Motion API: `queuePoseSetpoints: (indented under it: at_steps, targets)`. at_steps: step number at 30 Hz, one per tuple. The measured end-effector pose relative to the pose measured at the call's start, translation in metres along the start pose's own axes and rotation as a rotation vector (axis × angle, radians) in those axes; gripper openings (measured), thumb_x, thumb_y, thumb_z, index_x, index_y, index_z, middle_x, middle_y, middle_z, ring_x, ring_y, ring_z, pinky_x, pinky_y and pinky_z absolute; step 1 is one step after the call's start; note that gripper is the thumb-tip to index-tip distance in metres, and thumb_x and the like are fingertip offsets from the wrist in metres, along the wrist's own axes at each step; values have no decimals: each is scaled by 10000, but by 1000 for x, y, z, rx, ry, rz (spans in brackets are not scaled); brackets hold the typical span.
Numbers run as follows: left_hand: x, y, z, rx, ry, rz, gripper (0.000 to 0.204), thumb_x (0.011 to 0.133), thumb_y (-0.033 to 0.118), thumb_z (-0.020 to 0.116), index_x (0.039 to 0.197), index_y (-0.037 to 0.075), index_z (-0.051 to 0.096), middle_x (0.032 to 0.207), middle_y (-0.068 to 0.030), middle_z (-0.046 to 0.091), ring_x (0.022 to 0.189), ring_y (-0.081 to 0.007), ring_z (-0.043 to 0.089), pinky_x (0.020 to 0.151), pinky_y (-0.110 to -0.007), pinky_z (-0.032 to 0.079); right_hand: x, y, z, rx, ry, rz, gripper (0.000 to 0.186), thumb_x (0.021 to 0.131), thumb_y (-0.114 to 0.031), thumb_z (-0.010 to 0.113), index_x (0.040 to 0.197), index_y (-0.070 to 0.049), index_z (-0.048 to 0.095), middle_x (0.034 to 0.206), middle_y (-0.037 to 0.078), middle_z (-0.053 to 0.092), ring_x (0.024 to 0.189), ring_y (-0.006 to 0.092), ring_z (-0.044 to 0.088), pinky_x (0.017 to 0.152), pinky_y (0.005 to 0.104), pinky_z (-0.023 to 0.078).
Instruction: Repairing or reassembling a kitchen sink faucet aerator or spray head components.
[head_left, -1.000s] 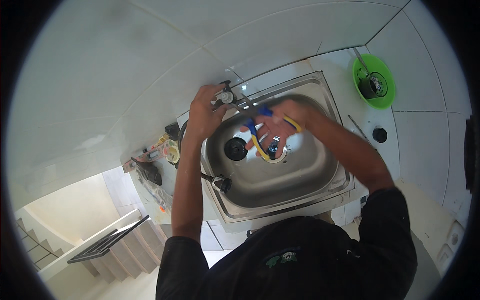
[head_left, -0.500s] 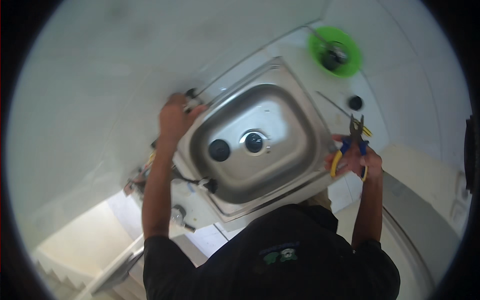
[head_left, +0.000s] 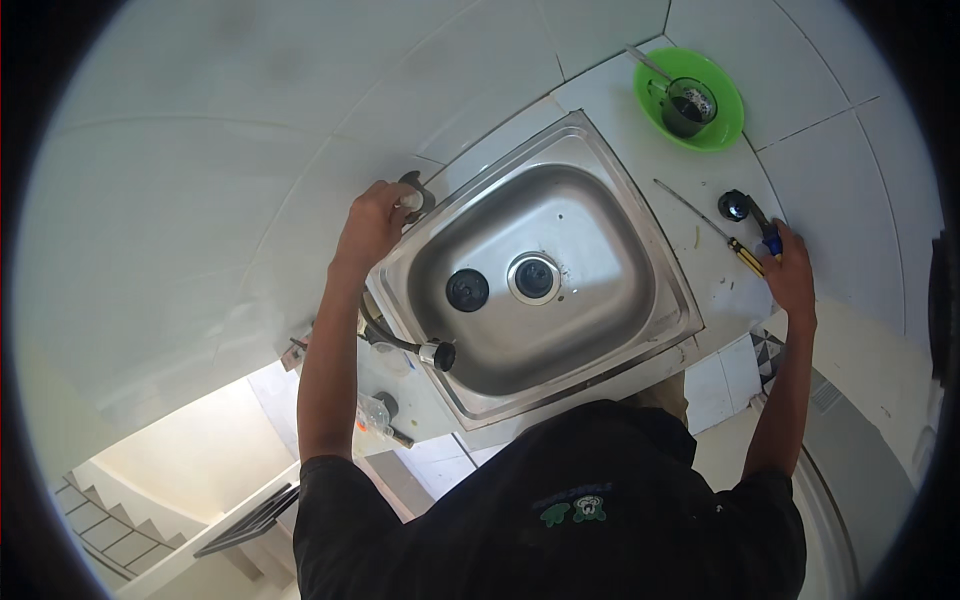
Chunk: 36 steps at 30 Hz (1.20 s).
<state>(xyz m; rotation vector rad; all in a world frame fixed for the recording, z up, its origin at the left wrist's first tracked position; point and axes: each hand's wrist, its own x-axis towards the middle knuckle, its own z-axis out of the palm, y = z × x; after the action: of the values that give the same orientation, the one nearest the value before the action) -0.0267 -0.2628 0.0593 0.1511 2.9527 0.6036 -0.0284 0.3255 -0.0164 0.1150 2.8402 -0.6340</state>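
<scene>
At the sink's far left corner my left hand [head_left: 372, 225] is closed, fingertips on a small silver fitting [head_left: 412, 201] with a dark upper part. The fingers partly hide it. On the right, my right hand [head_left: 793, 275] grips blue-and-yellow pliers [head_left: 771, 240] against the counter by the wall; their handles are mostly covered. Beside them lies a screwdriver [head_left: 742, 251] with a yellow-and-black handle. A round black part [head_left: 734, 205] rests near the plier jaws. Between my hands is the steel sink [head_left: 590, 340], holding a black disc [head_left: 467, 290] left of its drain [head_left: 534, 278].
A green bowl [head_left: 738, 110] with a glass mug [head_left: 690, 105] stands in the far right corner. A flexible spout [head_left: 438, 354] with a black tip hangs over the sink's left rim. A clear plastic item [head_left: 374, 412] lies on the left counter. Tiled walls border the counter.
My right hand has moved right, lowering the pliers from above the sink's right edge to the counter beside the screwdriver. My left hand stays at the fitting. The view has shifted slightly.
</scene>
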Motion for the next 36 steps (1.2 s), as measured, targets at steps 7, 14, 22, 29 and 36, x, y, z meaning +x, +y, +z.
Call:
queuePoseSetpoints:
  at_steps: [7, 14, 22, 29, 36]
  targets:
    - [5, 32, -7, 88, 53, -134, 218, 773, 95, 700, 967, 15, 640, 909, -162, 637, 765, -319, 639, 674, -401, 506, 9, 2, 12, -14, 99, -69, 549, 837, -139, 608, 1361, -92, 454, 1100, 201, 543, 1019, 355, 559, 911, 404, 438]
    - [6, 10, -4, 173, -17, -84, 228, 781, 138, 706, 972, 26, 651, 883, -157, 638, 741, -299, 641, 680, -393, 518, 8, -6, 11, -22, 75, -31, 594, 821, -167, 671, 1371, -114, 451, 1109, 192, 537, 1006, 343, 562, 896, 396, 451]
    - [7, 9, -8, 77, -26, -61, 267, 786, 203, 719, 956, 12, 642, 880, -154, 635, 729, -297, 639, 681, -389, 517, 9, -1, 12, 5, 105, -119, 622, 789, -156, 705, 1360, -122, 460, 1098, 203, 541, 996, 355, 570, 881, 407, 463]
    - [8, 13, -9, 108, -20, -45, 269, 805, 237, 703, 940, 13, 639, 906, -168, 639, 764, -317, 641, 685, -395, 510, 8, -5, 10, 12, 87, -90, 627, 776, -163, 713, 1351, -134, 466, 1088, 207, 543, 980, 367, 576, 873, 415, 467]
    - [12, 33, -13, 279, -74, -149, 312, 840, 305, 669, 955, 19, 617, 932, -184, 639, 814, -359, 634, 709, -426, 506, 9, -1, 12, 20, 108, -114, 635, 776, -161, 712, 1359, -139, 460, 1104, 193, 540, 998, 356, 566, 888, 410, 458]
